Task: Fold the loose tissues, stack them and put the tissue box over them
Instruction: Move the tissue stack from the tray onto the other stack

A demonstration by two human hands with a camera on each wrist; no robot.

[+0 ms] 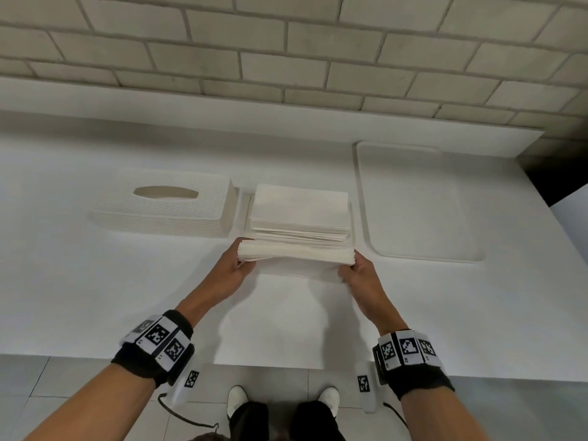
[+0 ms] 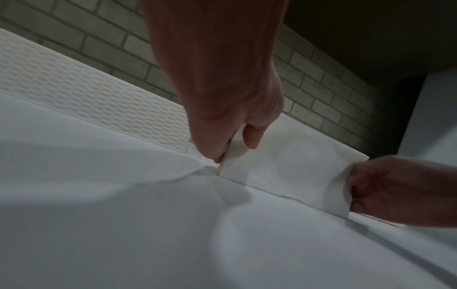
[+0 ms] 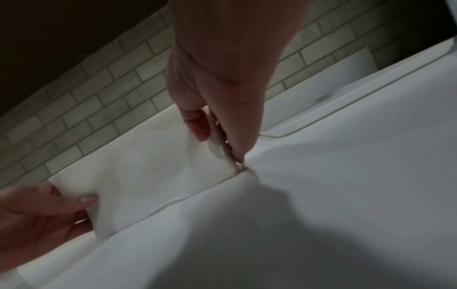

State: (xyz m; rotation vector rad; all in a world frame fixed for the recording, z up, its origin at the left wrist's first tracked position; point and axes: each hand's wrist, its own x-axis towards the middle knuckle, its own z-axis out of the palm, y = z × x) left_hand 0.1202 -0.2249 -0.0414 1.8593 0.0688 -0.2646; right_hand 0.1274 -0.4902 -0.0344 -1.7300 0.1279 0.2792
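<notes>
A bundle of folded white tissues (image 1: 296, 254) stands on its long edge on the white counter, just in front of the stack of folded tissues (image 1: 300, 208). My left hand (image 1: 243, 256) pinches the bundle's left end and my right hand (image 1: 348, 268) pinches its right end. In the left wrist view my left hand (image 2: 235, 152) has its thumb in front of the bundle (image 2: 284, 160) and its fingers behind. The right wrist view shows my right hand (image 3: 220, 148) gripping the bundle (image 3: 153, 176) the same way. The white woven tissue box (image 1: 165, 205) lies left of the stack, opening up.
The stack sits on a low white base (image 1: 246, 202) beside the box. A flat white tray (image 1: 413, 202) lies to the right of the stack. A brick wall runs behind the counter. The counter's front edge is near my wrists, and its right end drops off.
</notes>
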